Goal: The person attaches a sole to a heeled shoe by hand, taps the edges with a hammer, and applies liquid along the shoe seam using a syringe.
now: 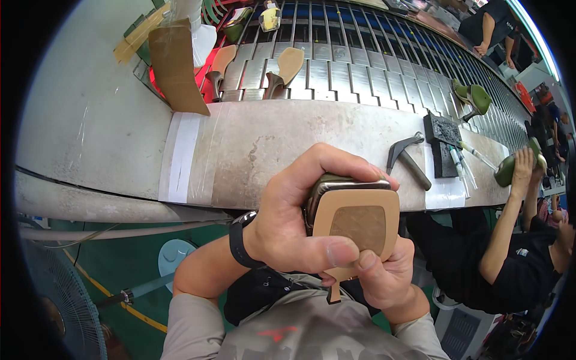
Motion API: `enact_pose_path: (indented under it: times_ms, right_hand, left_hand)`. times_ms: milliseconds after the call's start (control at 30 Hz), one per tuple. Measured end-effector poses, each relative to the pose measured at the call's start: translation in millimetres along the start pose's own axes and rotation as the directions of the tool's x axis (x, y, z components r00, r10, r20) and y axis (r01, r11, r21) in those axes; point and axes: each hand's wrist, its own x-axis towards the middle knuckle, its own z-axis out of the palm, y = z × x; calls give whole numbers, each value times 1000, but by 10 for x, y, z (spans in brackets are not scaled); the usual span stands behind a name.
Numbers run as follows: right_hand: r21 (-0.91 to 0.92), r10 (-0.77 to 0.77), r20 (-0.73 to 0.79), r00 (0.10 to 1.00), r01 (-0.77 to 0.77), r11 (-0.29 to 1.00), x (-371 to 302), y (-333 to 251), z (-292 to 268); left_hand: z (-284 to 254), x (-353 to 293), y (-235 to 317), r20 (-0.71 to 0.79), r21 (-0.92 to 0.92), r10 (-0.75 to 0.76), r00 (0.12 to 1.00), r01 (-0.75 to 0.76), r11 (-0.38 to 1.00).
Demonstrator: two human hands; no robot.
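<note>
Close to my chest I hold a high-heeled shoe [359, 229] upside down, its tan sole facing up and its square toe away from me. A brown panel sits within the sole, and a slim heel points down toward my shirt. My left hand [288, 216] wraps round the shoe's left side and toe, its thumb pressed on the sole. From the right, my right hand [389, 279] grips the shoe's edge, its thumb also on the sole beside the left thumb. Most of the olive-coloured upper is hidden by my fingers and the sole.
A hammer [413, 163] lies on the worn bench [264, 144], beside a black block [441, 144] and several thin syringes [462, 171]. The slatted metal conveyor [342, 72] beyond carries shoes and heeled tan soles [291, 65]. A co-worker [519, 258] handles an olive shoe at right; a fan [60, 306] stands left.
</note>
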Motion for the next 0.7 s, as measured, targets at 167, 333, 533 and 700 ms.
enact_pose_path:
  times_ms: [167,333,533,700]
  right_hand:
    - [-36,10,11,1000,-10,999,-22,-11,-13]
    - [-41,14,-4,1000,-14,999,-43,-19,-17]
    - [-80,49,7,999,-48,996,-87,-56,-77]
    - [25,180,-39,983,-179,984,48,-250,-78]
  left_hand:
    - [5,-15,15,4,9,1,1000,-1,1000]
    - [54,-22,17,-9,-3,-24,1000,24,1000]
    - [153,-29,149,-51,-123,-132,990,125,984]
    - [-38,141,52,3,-252,-199,980,193,948]
